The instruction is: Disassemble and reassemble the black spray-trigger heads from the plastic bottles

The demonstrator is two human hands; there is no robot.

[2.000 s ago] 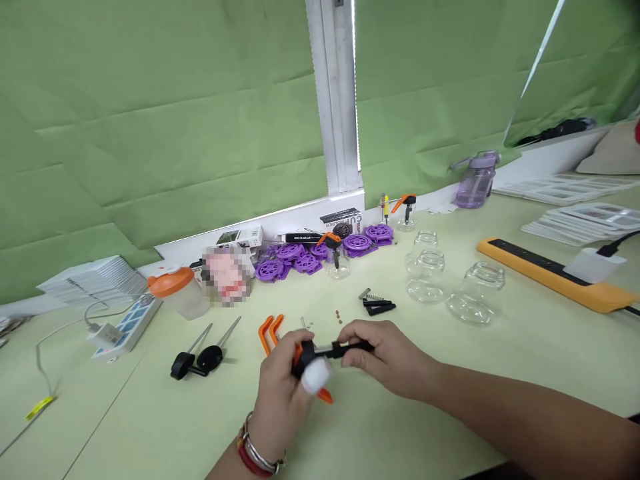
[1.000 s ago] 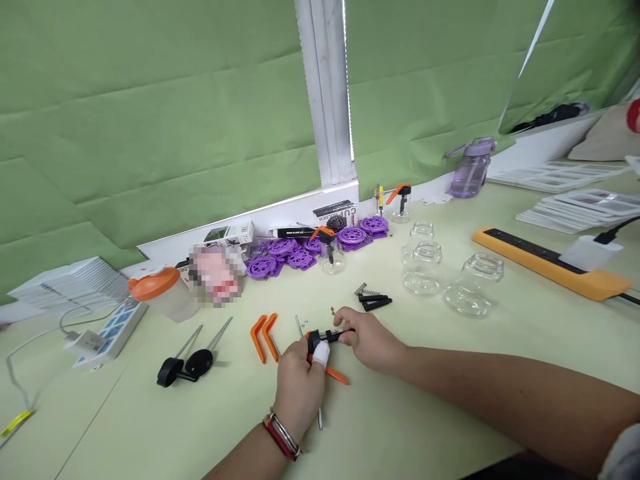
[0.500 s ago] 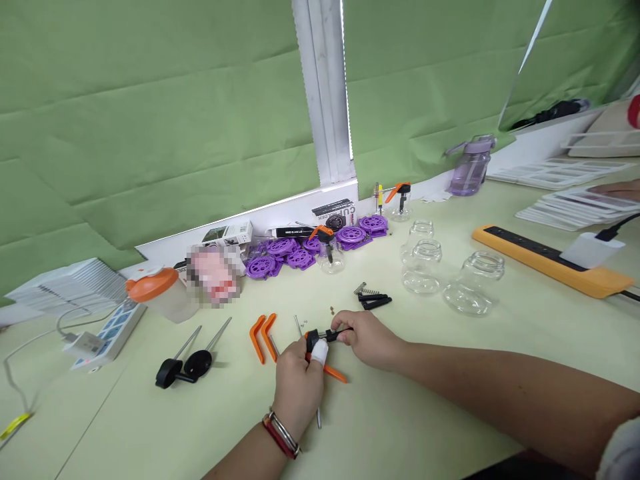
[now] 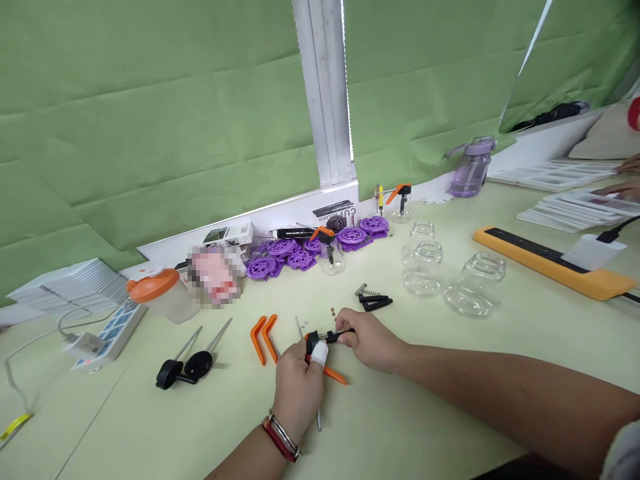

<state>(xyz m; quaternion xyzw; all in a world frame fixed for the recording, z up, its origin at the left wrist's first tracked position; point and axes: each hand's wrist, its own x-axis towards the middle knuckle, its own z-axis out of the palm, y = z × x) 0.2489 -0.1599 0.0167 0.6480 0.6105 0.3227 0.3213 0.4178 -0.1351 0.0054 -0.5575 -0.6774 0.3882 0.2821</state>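
My left hand [image 4: 300, 377], one fingertip wrapped in white, is closed around a round black jar lid [image 4: 312, 341]. An orange lever [image 4: 334, 375] sticks out below that hand; whether it is joined to the lid is hidden. A thin metal rod [image 4: 319, 420] shows under the same hand. My right hand [image 4: 370, 337] pinches a black tubular piece [image 4: 333, 336] in line with the lid, touching or nearly touching it. Close by lie two orange levers [image 4: 263, 337], two black lids with metal rods [image 4: 186, 367], and black tubular pieces [image 4: 375, 301] with springs [image 4: 367, 290].
Glass jars [image 4: 423, 270] stand to the right, beside an orange power strip [image 4: 540, 260]. Purple wheel-like parts [image 4: 285, 252] and a jar with an orange lever [image 4: 330, 257] line the back. An orange-lidded cup [image 4: 167, 297] leans left. Another person's hand [image 4: 625, 189] is far right.
Both my hands keep nearly the same position and grip. At the far right, the other person's hands have shifted slightly.
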